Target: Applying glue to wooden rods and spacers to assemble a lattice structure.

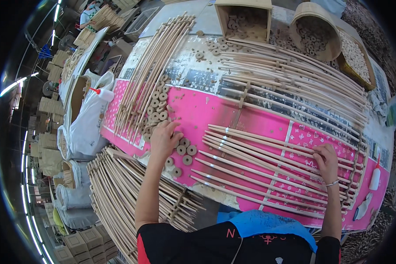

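My left hand (164,137) is at a heap of round wooden discs with centre holes (154,115), its fingers bent down among them. What those fingers hold, if anything, is hidden. More loose discs (187,159) lie just beside that hand on the pink sheet (198,114). On the right, my right hand (325,159) pinches a thin pale wooden rod (268,140) toward its right end. That rod lies in a row of several similar rods, spread side by side. Their right ends reach a slim wooden crosspiece (356,176).
Bundled rods (156,66) lie at the left, and more rods (295,79) at the back. Beyond stand a wooden box (244,22), a round tub of discs (314,35) and a tray of small pale pieces (354,57). A glue bottle (375,177) lies at right.
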The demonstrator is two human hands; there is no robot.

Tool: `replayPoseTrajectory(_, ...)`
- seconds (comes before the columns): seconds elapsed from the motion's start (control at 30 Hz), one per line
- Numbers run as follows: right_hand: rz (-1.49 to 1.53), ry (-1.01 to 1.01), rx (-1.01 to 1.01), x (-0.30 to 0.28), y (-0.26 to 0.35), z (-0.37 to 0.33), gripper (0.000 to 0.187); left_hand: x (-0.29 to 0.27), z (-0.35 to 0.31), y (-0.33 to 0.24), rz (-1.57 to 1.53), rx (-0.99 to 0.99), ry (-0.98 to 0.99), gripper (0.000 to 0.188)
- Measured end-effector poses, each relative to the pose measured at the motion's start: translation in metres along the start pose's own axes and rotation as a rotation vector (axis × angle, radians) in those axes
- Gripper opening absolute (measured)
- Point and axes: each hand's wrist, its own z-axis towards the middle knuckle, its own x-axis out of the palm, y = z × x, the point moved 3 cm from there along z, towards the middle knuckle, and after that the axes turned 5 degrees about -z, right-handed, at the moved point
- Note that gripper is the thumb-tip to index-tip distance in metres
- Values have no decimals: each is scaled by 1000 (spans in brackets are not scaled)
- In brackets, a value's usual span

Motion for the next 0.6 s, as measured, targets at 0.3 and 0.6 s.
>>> replayPoseTrajectory(0.3, 57, 26, 6, 3, -10, 8, 9, 14, -8, 2, 195, -42, 0, 35)
replayPoseTrajectory(0.6, 126, -59, 46, 1, -15, 3, 8, 38, 4, -31, -1100, -374, 54, 36)
